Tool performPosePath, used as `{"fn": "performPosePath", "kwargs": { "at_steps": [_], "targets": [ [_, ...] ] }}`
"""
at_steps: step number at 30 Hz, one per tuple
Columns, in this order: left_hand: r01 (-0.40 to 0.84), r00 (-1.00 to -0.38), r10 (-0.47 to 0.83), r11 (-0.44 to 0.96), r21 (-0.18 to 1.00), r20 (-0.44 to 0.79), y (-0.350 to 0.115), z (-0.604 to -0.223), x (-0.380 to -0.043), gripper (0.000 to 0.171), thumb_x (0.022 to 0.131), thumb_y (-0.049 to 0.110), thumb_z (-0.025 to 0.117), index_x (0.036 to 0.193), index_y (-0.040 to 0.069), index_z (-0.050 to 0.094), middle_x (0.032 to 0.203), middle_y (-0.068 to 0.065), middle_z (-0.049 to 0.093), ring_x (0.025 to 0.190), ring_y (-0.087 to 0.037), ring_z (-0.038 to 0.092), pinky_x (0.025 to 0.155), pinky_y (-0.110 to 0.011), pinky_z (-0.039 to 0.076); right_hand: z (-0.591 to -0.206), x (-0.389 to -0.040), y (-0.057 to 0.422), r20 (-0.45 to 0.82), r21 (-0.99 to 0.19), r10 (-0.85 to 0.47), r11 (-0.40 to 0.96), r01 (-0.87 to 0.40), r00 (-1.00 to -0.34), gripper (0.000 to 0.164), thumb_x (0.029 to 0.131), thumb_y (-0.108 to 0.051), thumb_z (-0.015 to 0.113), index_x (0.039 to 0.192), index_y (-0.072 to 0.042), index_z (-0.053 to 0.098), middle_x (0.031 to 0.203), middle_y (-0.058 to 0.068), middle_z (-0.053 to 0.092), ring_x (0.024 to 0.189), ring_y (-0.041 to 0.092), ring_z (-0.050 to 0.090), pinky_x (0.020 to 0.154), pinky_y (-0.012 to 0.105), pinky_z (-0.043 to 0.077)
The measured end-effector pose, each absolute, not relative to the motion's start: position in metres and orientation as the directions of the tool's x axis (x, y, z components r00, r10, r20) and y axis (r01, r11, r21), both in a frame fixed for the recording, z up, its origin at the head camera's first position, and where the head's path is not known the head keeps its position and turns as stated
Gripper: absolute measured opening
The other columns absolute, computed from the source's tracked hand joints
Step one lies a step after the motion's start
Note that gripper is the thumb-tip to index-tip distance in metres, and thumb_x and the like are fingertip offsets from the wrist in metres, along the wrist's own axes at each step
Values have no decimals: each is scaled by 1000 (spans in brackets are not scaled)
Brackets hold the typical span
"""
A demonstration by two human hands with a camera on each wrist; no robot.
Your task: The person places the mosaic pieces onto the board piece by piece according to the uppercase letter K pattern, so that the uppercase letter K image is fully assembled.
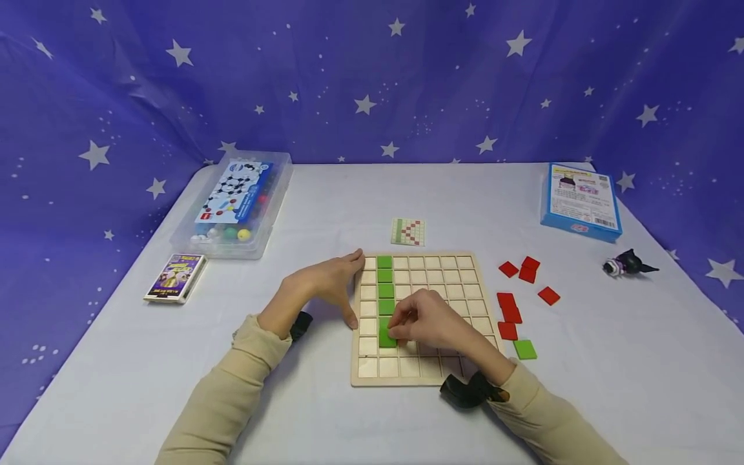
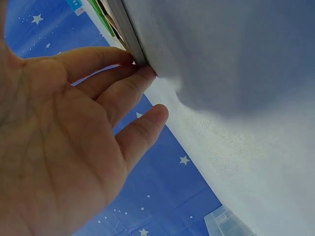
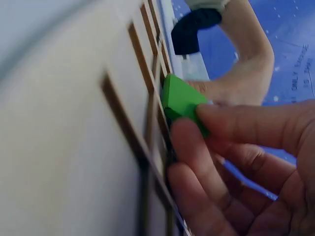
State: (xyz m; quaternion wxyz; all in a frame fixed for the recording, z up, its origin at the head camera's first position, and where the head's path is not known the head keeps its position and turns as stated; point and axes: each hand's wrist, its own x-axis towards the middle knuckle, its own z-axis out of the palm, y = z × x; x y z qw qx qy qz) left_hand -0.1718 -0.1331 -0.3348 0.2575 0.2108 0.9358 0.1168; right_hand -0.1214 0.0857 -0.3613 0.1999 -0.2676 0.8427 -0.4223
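My right hand [image 1: 427,320] pinches a green square tile [image 3: 179,101] between thumb and fingertips, over the second column of a wooden grid board [image 1: 401,382]. In the right wrist view the tile stands tilted against the grid's dividers. Above it in that column lies a row of green tiles [image 1: 385,276], running up to the far edge. At the board's left edge my left hand [image 1: 327,284] rests with spread fingers; in the left wrist view its fingertips [image 2: 146,73] touch the board's side. A small pattern card [image 1: 409,232] lies behind the board.
Right of the board lie several red tiles [image 1: 507,331] and one green tile [image 1: 525,349]. A blue box [image 1: 581,201] and a small black-and-white figure [image 1: 629,264] sit farther right. On the left are a clear plastic case [image 1: 264,223] and a card box [image 1: 176,278].
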Motion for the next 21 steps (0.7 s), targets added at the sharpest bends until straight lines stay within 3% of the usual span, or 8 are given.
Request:
{"fn": "performPosePath", "kwargs": {
  "at_steps": [15,21],
  "targets": [
    [326,-779,439,894,309,-448,-129,-333,-171,130,62,43,90,154,1,8,162,-15,2,150,-29,10,120,-42,20,-361,-112,81,-27,-646,-671,578,-499,-741,14,80,-9,72,71,-15,64,63,-10,53,58,3,47,54,18,41],
    [328,-779,442,891,312,-444,-130,-334,-172,130,62,43,90,154,1,8,162,-15,3,150,-28,10,120,-41,20,-360,-108,79,-1,-576,-682,599,-557,-732,13,77,-7,70,73,-14,59,64,-8,50,60,4,44,57,19,38]
  ]
}}
